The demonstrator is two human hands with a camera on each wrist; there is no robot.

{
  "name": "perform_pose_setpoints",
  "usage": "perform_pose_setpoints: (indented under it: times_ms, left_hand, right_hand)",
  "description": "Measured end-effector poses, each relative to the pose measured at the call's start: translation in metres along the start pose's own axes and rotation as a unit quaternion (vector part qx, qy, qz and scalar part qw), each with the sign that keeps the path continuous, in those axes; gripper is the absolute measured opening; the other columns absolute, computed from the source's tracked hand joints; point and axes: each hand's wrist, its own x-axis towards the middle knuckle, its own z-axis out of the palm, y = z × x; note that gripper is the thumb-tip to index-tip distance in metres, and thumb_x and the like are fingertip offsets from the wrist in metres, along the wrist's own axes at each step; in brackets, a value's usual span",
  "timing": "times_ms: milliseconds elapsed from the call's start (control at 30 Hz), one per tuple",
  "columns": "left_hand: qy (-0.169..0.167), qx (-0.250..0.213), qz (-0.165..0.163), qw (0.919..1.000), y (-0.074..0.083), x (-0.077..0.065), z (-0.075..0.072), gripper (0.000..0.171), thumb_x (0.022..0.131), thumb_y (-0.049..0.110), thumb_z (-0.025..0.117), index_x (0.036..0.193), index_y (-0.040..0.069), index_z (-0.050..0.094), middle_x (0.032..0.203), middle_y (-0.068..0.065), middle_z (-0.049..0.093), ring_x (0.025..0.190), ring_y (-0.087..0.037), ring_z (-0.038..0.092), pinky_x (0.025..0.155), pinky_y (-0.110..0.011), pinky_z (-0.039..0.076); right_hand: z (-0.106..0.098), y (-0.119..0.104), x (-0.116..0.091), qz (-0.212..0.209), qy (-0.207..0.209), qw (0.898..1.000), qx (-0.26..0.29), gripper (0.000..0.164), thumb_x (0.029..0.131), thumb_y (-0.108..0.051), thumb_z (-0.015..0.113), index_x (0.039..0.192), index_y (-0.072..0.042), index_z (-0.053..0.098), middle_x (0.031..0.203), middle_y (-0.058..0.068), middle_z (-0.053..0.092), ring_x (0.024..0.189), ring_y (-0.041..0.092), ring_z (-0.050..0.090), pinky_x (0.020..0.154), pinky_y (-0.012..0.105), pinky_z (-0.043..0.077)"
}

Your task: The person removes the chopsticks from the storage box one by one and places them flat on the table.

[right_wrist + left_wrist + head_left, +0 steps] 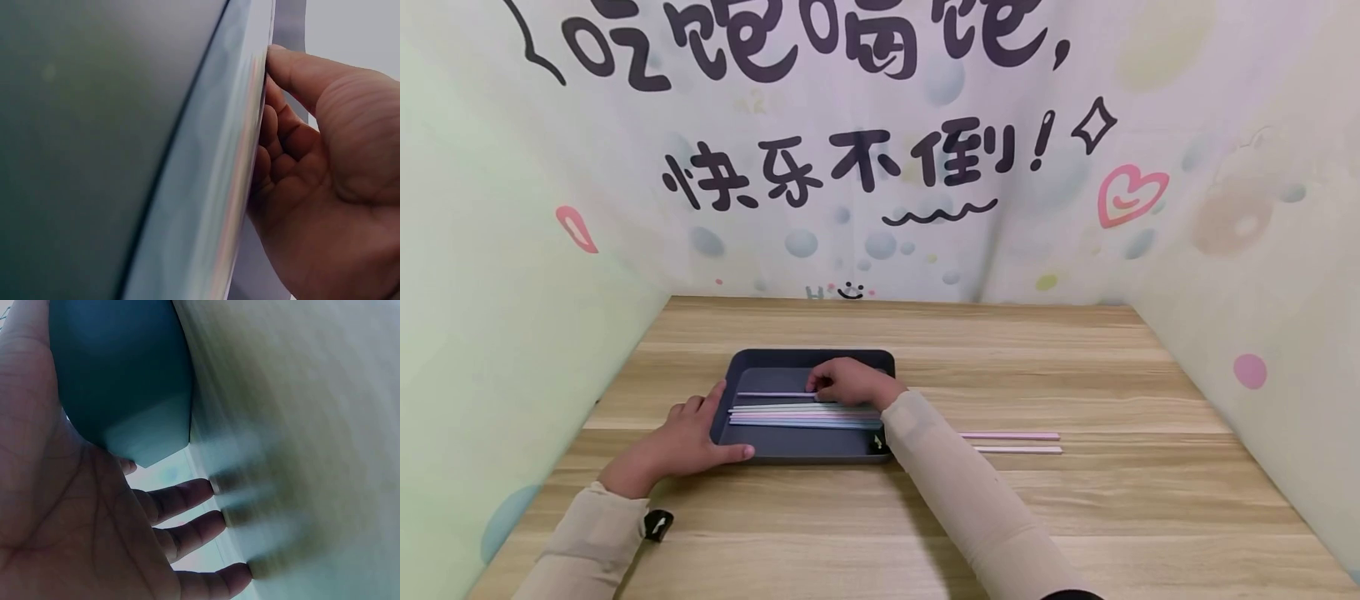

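Note:
A dark grey rectangular tray [805,456] lies on the table, with several pastel chopsticks [801,415] side by side in it. My left hand [688,437] rests against its left end, thumb along the front edge. The left wrist view shows the tray's outer corner [125,381] at my palm and straight fingertips [200,487] down at the tabletop. Over the tray, my right hand [853,382] pinches a pale lilac chopstick [775,394] between thumb and fingers, just behind the bundle. That chopstick's right end is hidden by the hand.
Two pink chopsticks [1011,436] lie on the wooden table [1120,517] to the right of the tray, partly behind my right sleeve. A printed cloth [850,167] hangs at the table's back edge, with pale walls at both sides.

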Motion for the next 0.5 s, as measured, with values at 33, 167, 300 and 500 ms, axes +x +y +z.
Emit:
perform_pose_setpoints:
  times_ms: [33, 167, 300, 500]
  left_hand:
    - [0.000, 0.000, 0.000, 1.0000, 0.0000, -0.0001, -0.0001, 0.124, 0.079, 0.068, 0.070, 0.154, -0.009, 0.009, 0.138, -0.046, 0.030, 0.123, -0.065, 0.030, 0.093, -0.069, 0.036]
    - [0.000, -0.002, 0.000, 1.0000, 0.0004, -0.0005, -0.0005, 0.124, 0.079, 0.068, 0.070, 0.154, -0.009, 0.008, 0.137, -0.046, 0.030, 0.123, -0.065, 0.029, 0.093, -0.069, 0.036]
    - [0.000, -0.003, 0.000, 1.0000, 0.0005, -0.0008, -0.0007, 0.124, 0.079, 0.067, 0.071, 0.154, -0.009, 0.008, 0.137, -0.046, 0.030, 0.123, -0.065, 0.029, 0.094, -0.069, 0.036]
    - [-0.001, -0.002, -0.002, 1.0000, -0.0006, -0.0001, 0.0000, 0.124, 0.078, 0.068, 0.070, 0.154, -0.008, 0.008, 0.138, -0.046, 0.030, 0.124, -0.065, 0.029, 0.094, -0.069, 0.036]
  right_hand:
    - [-0.0001, -0.0004, 0.0000, 0.002, 0.000, 1.000, 0.001, 0.011, 0.097, -0.009, 0.064, 0.103, -0.015, 0.071, 0.090, -0.006, 0.063, 0.079, 0.010, 0.053, 0.074, 0.024, 0.044]
    - [-0.0003, -0.0018, 0.0009, 0.012, 0.001, 1.000, -0.001, 0.010, 0.096, -0.008, 0.065, 0.101, -0.015, 0.070, 0.087, -0.005, 0.061, 0.077, 0.011, 0.052, 0.071, 0.024, 0.044]
    - [-0.0003, -0.0029, 0.0019, 0.015, 0.001, 1.000, -0.008, 0.010, 0.096, -0.007, 0.065, 0.100, -0.015, 0.070, 0.084, -0.003, 0.060, 0.075, 0.011, 0.052, 0.069, 0.023, 0.043]
    - [-0.0004, -0.0022, 0.0018, 0.004, 0.002, 1.000, -0.015, 0.011, 0.097, -0.007, 0.063, 0.099, -0.015, 0.070, 0.084, -0.003, 0.061, 0.074, 0.011, 0.052, 0.069, 0.024, 0.043]
